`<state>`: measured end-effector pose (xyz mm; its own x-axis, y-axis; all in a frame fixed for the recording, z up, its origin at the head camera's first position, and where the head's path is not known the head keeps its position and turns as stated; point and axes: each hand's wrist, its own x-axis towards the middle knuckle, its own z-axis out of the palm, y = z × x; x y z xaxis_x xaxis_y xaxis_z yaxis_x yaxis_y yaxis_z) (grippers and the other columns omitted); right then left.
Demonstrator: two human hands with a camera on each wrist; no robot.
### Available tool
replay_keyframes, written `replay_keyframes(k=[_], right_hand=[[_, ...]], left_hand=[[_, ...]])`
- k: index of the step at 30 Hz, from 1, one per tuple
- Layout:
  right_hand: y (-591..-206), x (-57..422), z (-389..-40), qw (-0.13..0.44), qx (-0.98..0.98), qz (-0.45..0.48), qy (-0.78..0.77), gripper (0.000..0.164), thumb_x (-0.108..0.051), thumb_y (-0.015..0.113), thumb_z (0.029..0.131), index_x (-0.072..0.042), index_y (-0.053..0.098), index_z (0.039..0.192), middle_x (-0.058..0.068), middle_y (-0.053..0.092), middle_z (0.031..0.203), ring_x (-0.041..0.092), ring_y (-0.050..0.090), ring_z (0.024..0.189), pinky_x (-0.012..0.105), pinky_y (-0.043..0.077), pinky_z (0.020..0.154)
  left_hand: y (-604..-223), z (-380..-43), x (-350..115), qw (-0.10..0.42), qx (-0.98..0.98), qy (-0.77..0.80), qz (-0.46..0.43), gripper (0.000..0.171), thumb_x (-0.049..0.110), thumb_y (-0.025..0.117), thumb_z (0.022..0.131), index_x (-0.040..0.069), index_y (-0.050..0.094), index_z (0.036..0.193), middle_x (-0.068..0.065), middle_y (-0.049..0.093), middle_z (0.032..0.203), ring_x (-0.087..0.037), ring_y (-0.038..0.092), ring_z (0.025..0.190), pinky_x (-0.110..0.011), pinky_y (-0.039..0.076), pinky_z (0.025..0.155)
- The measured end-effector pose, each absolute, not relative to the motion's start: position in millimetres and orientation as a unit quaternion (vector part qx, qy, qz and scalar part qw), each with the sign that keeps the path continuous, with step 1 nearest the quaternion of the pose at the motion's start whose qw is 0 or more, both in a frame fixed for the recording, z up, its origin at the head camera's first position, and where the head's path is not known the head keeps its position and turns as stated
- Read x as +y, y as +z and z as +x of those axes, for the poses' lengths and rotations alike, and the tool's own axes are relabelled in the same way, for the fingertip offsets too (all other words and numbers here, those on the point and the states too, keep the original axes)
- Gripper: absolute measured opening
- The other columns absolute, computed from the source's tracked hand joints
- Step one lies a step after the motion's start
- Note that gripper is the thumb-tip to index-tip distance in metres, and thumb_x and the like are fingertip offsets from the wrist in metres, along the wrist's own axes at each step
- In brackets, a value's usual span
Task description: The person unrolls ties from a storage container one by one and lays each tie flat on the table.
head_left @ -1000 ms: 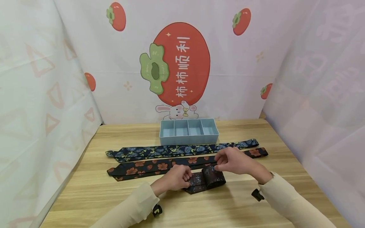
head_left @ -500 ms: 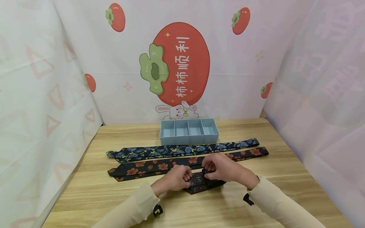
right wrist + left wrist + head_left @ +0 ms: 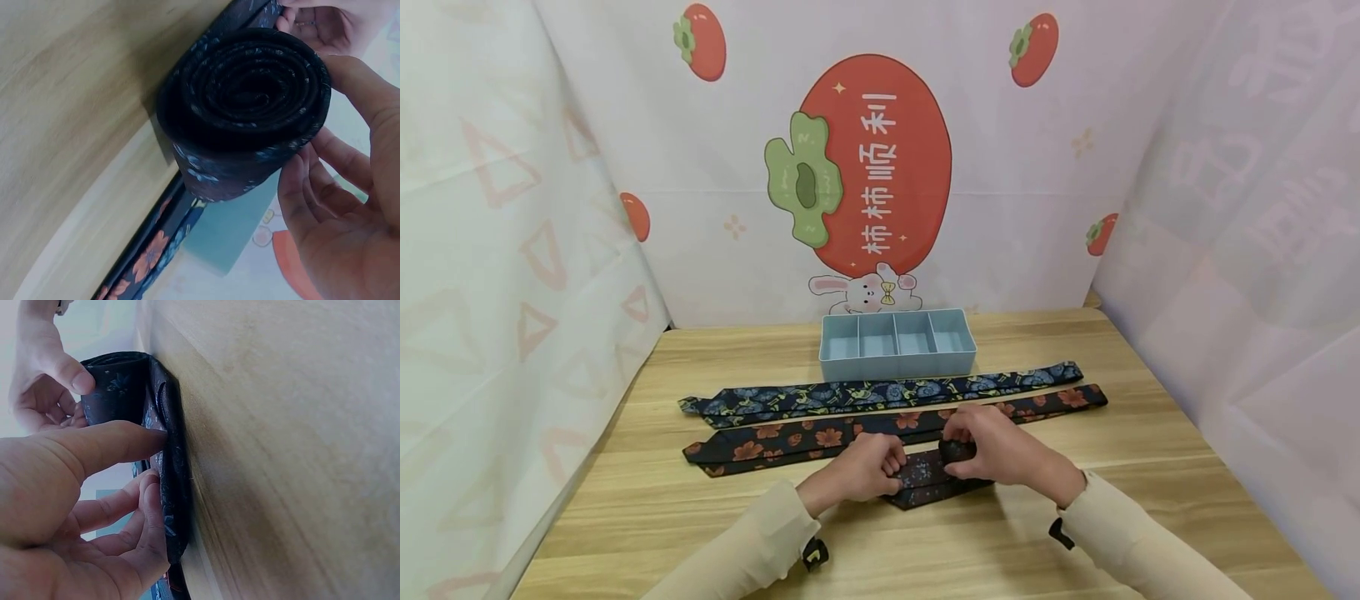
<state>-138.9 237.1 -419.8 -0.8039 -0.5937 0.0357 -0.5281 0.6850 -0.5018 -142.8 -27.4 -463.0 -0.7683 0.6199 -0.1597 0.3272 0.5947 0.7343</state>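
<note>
A dark necktie with small blue flowers (image 3: 917, 477) lies on the table, partly wound into a roll. The roll (image 3: 250, 106) shows its tight spiral end in the right wrist view, standing on the flat stretch of the tie. My right hand (image 3: 1003, 448) grips this roll, thumb on the near side and fingers on the far side. At the tie's pointed wide end, my left hand (image 3: 861, 468) pinches the fabric between thumb and curled fingers, close to the tabletop. Behind both hands stretches a necktie with orange flowers (image 3: 827, 438).
Farther back lies a navy tie with a blue and yellow pattern (image 3: 910, 392), stretched out lengthwise. A pale blue box (image 3: 898, 367) with several compartments stands behind it. Printed white cloth (image 3: 1015, 208) encloses the wooden table (image 3: 647, 525) at the back and sides.
My right hand has moved left along the tie, lowered a little, then taken the roll between thumb and fingers, with the roll now turned further left. My left hand stays in place.
</note>
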Motion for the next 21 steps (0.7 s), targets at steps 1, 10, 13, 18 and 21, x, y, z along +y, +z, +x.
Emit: replay_keyframes(k=[1,10,13,18,21], right_hand=[[-419.6,239.0,-139.1,0.061,0.917,-0.305,-0.252,0.03,-0.023,0.09,0.084,-0.011,0.075,0.106,-0.002,0.068,0.1,0.005,0.062,0.083,0.025,0.056,0.071],[-413.4,258.6,-140.0,0.048,0.925,-0.284,-0.248,0.028,-0.024,0.09,0.084,-0.012,0.077,0.106,-0.004,0.071,0.097,0.005,0.063,0.083,0.026,0.057,0.071],[-411.3,266.5,-139.6,0.048,0.928,-0.272,-0.249,0.028,-0.024,0.089,0.084,-0.012,0.076,0.106,-0.004,0.072,0.098,0.004,0.063,0.084,0.029,0.059,0.073],[-410.3,279.5,-138.9,0.054,0.93,-0.262,-0.253,0.028,-0.025,0.088,0.085,-0.012,0.076,0.107,-0.004,0.073,0.1,0.006,0.066,0.086,0.039,0.063,0.078],[-410.7,287.0,-139.3,0.054,0.93,-0.264,-0.251,0.027,-0.026,0.088,0.086,-0.014,0.076,0.106,-0.005,0.073,0.1,0.006,0.067,0.086,0.038,0.063,0.077]], left_hand=[[-463.3,-142.9,-27.5,0.205,0.869,0.359,0.273,0.02,0.004,0.081,0.088,0.006,0.072,0.106,-0.001,0.07,0.098,-0.005,0.065,0.086,-0.022,0.058,0.079],[-464.6,-146.1,-27.0,0.205,0.871,0.351,0.275,0.02,0.005,0.081,0.089,0.007,0.072,0.107,-0.001,0.07,0.1,-0.005,0.066,0.089,-0.023,0.059,0.081],[-464.4,-146.9,-26.5,0.204,0.871,0.35,0.279,0.019,0.005,0.081,0.09,0.007,0.072,0.107,-0.001,0.07,0.1,-0.005,0.065,0.089,-0.023,0.059,0.081],[-462.3,-145.8,-27.1,0.208,0.87,0.348,0.28,0.019,0.005,0.081,0.09,0.007,0.072,0.106,0.0,0.07,0.098,-0.005,0.064,0.087,-0.023,0.058,0.079],[-461.6,-144.9,-27.7,0.208,0.869,0.348,0.282,0.019,0.005,0.081,0.09,0.007,0.071,0.106,-0.001,0.069,0.098,-0.005,0.064,0.086,-0.023,0.058,0.079]])
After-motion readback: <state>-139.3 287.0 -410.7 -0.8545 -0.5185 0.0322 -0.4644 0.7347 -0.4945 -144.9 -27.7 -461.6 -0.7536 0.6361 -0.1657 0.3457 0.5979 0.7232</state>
